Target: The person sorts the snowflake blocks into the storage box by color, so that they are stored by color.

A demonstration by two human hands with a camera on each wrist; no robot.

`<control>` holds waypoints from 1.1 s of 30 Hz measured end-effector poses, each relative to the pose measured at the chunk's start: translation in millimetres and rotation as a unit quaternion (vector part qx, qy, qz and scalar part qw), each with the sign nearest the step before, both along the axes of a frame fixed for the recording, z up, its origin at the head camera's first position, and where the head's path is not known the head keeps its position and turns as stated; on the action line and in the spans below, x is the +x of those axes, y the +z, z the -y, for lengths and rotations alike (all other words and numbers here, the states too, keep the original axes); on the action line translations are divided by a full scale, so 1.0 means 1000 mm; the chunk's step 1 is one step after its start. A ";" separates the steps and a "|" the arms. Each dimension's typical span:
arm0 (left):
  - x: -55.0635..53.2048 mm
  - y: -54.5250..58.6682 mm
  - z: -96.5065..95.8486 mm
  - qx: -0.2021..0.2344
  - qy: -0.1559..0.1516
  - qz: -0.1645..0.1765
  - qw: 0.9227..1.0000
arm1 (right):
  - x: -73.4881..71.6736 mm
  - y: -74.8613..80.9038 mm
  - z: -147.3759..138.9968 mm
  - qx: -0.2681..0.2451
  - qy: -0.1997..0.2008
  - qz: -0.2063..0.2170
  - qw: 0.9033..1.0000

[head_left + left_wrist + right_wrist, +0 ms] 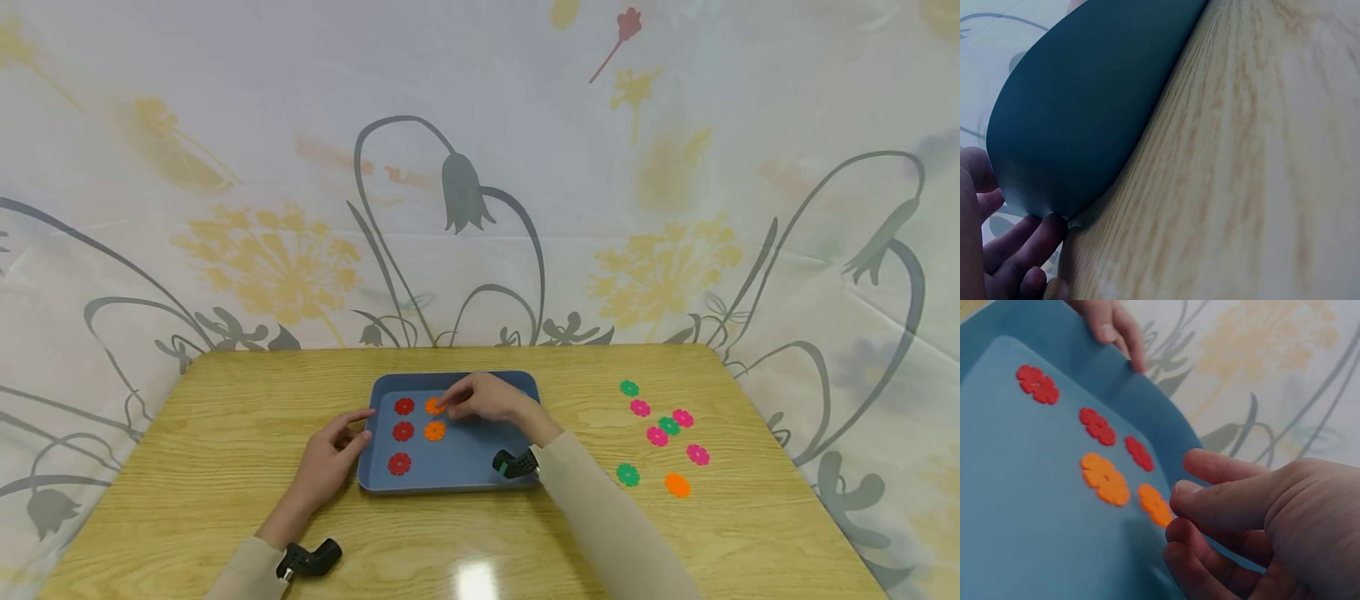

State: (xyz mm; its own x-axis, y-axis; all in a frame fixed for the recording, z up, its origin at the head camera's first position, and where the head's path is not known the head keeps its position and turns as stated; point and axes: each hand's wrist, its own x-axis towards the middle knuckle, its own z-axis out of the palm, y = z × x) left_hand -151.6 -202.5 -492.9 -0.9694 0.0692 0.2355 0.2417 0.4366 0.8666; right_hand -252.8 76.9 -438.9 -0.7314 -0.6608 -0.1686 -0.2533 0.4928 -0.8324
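A blue tray [465, 479] lies on the table, holding three red flower-shaped discs [402, 431] in a column and two orange flower-shaped discs [434, 431] beside them. My left hand [330, 454] holds the tray's left rim; the left wrist view shows fingertips [1054, 226] against its outer wall. Over the tray, my right hand [487, 397] is at the far orange disc. In the right wrist view that orange disc [1155, 505] lies on the tray floor close to my loosely bent fingers [1191, 540], partly covered by them. Nothing shows in that hand's grasp.
Right of the tray, loose discs are scattered on the wooden table [585, 392]: three green discs [628, 475], several pink discs [697, 454] and one orange disc [677, 485]. Behind the table hangs a flower-printed cloth [300, 167].
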 end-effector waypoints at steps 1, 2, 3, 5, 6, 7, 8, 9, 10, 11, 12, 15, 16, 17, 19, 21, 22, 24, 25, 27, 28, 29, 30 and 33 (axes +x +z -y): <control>0.000 0.000 0.000 0.001 -0.001 -0.001 1.000 | 0.000 0.001 -0.002 -0.002 -0.002 -0.002 1.000; 0.000 0.000 0.000 0.000 -0.001 -0.002 1.000 | -0.001 0.001 -0.004 -0.007 -0.004 0.000 1.000; 0.000 0.000 0.000 0.000 0.000 -0.002 1.000 | -0.001 0.001 -0.007 -0.015 -0.005 0.001 1.000; 0.000 0.000 0.000 0.001 0.000 -0.002 1.000 | -0.002 0.001 -0.013 -0.027 -0.011 0.004 1.000; 0.000 0.000 0.000 0.001 0.000 -0.001 1.000 | -0.002 0.002 -0.017 -0.030 -0.014 0.004 0.999; 0.000 0.000 0.000 0.001 0.000 -0.002 1.000 | -0.002 0.002 -0.020 -0.032 -0.018 0.003 0.999; 0.000 0.000 0.000 0.000 0.001 -0.001 1.000 | -0.002 0.002 -0.024 -0.034 -0.022 0.000 0.999; 0.000 0.000 0.000 0.002 0.001 0.000 1.000 | -0.002 0.003 -0.028 -0.035 -0.025 -0.004 0.999; 0.000 0.000 0.000 0.001 0.001 0.001 1.000 | -0.002 0.004 -0.032 -0.033 -0.029 -0.008 0.999; 0.000 0.000 0.000 0.002 0.001 0.001 1.000 | -0.002 0.005 -0.036 -0.033 -0.031 -0.015 0.999; 0.000 0.000 0.000 0.001 0.001 0.002 1.000 | -0.001 0.006 -0.040 -0.033 -0.033 -0.018 0.999; -0.001 -0.001 0.000 0.003 0.001 0.002 1.000 | 0.000 0.008 -0.052 -0.033 -0.044 -0.032 0.998; -0.001 -0.001 0.000 0.003 0.000 0.001 1.000 | 0.001 0.010 -0.056 -0.036 -0.050 -0.034 0.998; -0.001 -0.001 0.000 0.003 -0.001 0.000 1.000 | 0.002 0.011 -0.061 -0.038 -0.055 -0.036 0.997; -0.001 -0.001 0.000 0.002 -0.002 -0.002 1.000 | 0.004 0.012 -0.070 -0.040 -0.068 -0.042 0.996; -0.001 -0.002 0.000 0.003 -0.002 0.000 1.000 | 0.006 0.013 -0.079 -0.047 -0.076 -0.044 0.995; -0.001 -0.002 0.000 0.003 -0.001 0.001 1.000 | 0.008 0.014 -0.084 -0.049 -0.081 -0.047 0.994; -0.001 -0.002 0.000 0.003 0.000 0.002 1.000 | 0.012 0.014 -0.094 -0.051 -0.093 -0.049 0.993; 0.000 -0.002 0.000 0.004 0.000 0.002 1.000 | 0.014 0.013 -0.099 -0.055 -0.097 -0.049 0.992; 0.000 -0.001 0.000 0.006 0.001 0.002 1.000 | 0.018 0.013 -0.110 -0.065 -0.113 -0.046 0.990; 0.000 -0.001 -0.001 0.006 0.001 0.002 1.000 | 0.020 0.012 -0.116 -0.067 -0.123 -0.047 0.989; 0.000 -0.001 -0.001 0.007 0.001 0.002 1.000 | 0.023 0.015 -0.120 -0.072 -0.130 -0.043 0.988; 0.000 -0.001 -0.001 0.008 0.001 0.002 1.000 | 0.025 0.015 -0.126 -0.078 -0.136 -0.043 0.987; 0.000 -0.001 -0.001 0.004 0.001 0.001 1.000 | 0.030 0.014 -0.145 -0.086 -0.153 -0.044 0.984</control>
State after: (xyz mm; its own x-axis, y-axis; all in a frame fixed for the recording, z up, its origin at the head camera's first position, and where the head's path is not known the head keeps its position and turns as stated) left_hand -151.6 -201.9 -493.7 -0.9699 0.0644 0.2349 0.2394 0.4295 0.8707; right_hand -222.4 221.8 -425.3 -0.9070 -0.4211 -0.0002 -0.1908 0.4113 -0.8913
